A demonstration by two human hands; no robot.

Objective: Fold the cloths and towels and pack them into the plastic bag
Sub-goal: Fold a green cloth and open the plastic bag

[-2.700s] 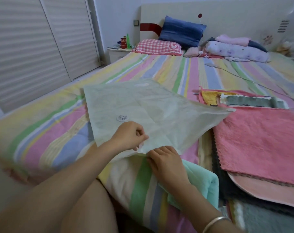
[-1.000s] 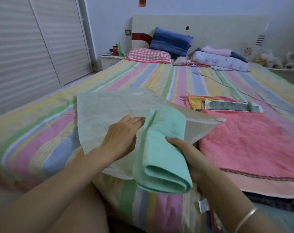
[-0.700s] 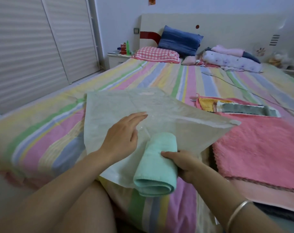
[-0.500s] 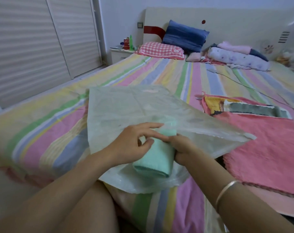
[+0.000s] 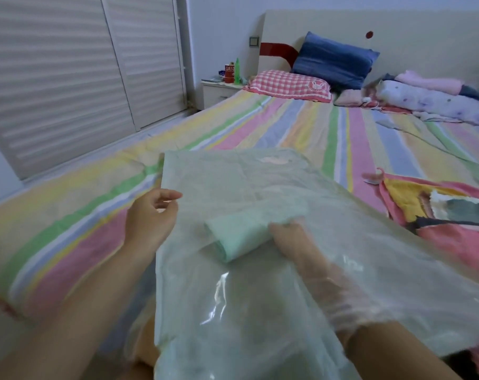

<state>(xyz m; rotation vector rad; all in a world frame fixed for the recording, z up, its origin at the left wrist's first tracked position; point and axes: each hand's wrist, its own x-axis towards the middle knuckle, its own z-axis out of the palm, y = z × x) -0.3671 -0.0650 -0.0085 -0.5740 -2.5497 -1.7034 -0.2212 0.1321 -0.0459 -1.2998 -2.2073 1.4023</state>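
"Two hands: where is each?"
"The right hand is inside the plastic bag, forearm too, seen through the film. Its fingers close on one end of the rolled green towel."
"And the towel?"
"It's inside the bag, about midway in, lying on its side."
"The left hand?"
"The left hand is at the bag's left edge, fingers loosely bent. I cannot tell whether it pinches the film."
"And the bag?"
"It's on the striped bed, a pink cloth just right of it."
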